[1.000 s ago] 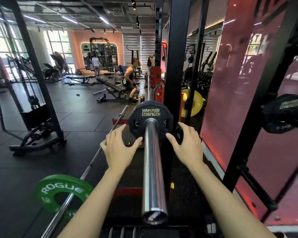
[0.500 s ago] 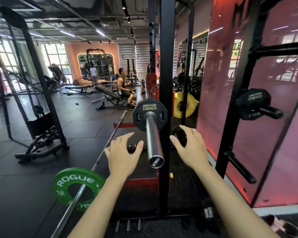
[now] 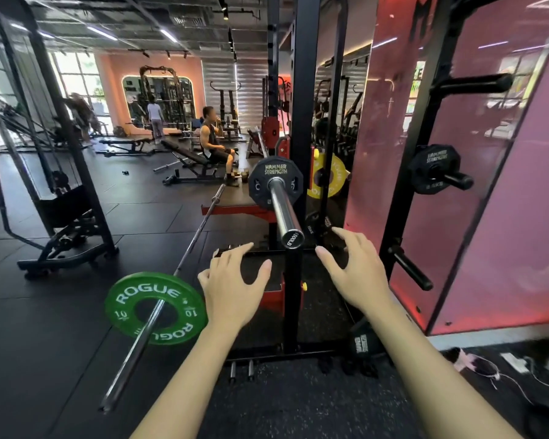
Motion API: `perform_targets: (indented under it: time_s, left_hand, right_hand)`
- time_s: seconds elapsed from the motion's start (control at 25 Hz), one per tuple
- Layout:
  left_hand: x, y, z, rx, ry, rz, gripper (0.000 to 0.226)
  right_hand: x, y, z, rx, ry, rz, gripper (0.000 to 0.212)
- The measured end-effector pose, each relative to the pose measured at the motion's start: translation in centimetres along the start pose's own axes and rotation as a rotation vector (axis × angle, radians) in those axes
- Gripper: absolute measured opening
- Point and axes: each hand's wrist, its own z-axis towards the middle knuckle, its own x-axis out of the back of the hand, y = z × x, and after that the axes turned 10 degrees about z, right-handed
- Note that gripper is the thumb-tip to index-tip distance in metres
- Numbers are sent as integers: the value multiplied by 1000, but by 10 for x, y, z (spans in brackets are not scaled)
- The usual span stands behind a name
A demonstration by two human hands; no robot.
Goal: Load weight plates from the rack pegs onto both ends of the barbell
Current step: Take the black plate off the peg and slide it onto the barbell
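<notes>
Black plate (image 3: 274, 182) sits on the barbell sleeve (image 3: 284, 213); left hand (image 3: 235, 288) and right hand (image 3: 354, 274) hover spread, empty, below its end.

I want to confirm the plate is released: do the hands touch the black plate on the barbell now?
Apart. The head view shows left hand and right hand open, below the sleeve end, clear of the black plate.
</notes>
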Motion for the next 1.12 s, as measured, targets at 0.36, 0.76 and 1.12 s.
perform_targets:
  time_s: [0.36, 0.76, 1.12]
  left_hand:
    - [19, 51, -14, 5, 122, 32, 45]
    - [-38, 195, -35, -147, 68, 8, 52]
    - [-151, 372, -63, -349, -98, -109, 52]
  right_hand:
    - [46, 11, -9, 71, -32, -3, 61]
    - [169, 101, -16, 22, 85, -103, 57]
    - [315, 229, -39, -204, 249, -320, 58]
